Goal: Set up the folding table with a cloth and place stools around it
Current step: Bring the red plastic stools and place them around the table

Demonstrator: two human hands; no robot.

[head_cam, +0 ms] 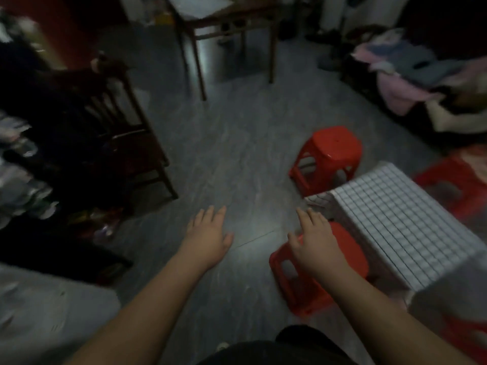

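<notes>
One dark wooden chair (126, 143) stands at the left on the grey floor (224, 159), with blurred clutter beside it. Further back, near the top middle, stands a brown wooden side table (226, 22).

The left hand (208, 238) is held palm down over bare floor, with its fingers straight and close together and the thumb out to the side. It holds nothing.

The right hand (316, 243) is palm down above the near stool (350, 256), with its fingers straight and slightly spread. Whether the palm touches the seat cannot be told, and no finger curls round the stool. This red stool stands upright on the floor, just beside the near corner of the cloth (400, 227).

A second red stool, the far stool (329, 154), stands upright beyond that, close to the far-left corner of the cloth.

The white checked cloth lies spread flat over the folding table at the right, hanging down over its edges and hiding the table itself.

A third stool (453, 185), also red, is on the far side of the cloth at the right edge, and it is blurred.

A heap of clothes (411, 75) fills the upper right.
</notes>
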